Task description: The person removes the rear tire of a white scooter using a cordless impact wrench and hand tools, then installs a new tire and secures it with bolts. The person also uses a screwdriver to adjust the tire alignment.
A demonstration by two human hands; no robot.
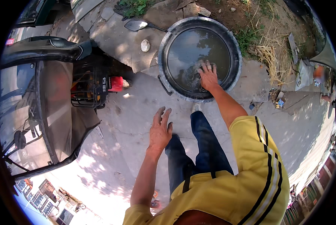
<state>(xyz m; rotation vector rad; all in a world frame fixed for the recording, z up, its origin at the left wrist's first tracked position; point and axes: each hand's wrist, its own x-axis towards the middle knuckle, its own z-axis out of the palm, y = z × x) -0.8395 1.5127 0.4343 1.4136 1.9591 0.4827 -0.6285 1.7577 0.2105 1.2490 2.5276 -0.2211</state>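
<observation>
A large round black tub of murky water stands on the pavement ahead of me. My right hand reaches over its near rim, fingers spread, with the fingertips at the water. Ripples show on the surface just left of those fingers. My left hand hangs in the air left of my knees, short of the tub, holding nothing. Its fingers are apart and look dark with dirt. A side handle sticks out from the tub's near left wall.
At left stands a vehicle with a clear windscreen and a black metal rack beside a red part. A white stone and a mirror-like oval piece lie left of the tub. Dry straw lies to the right.
</observation>
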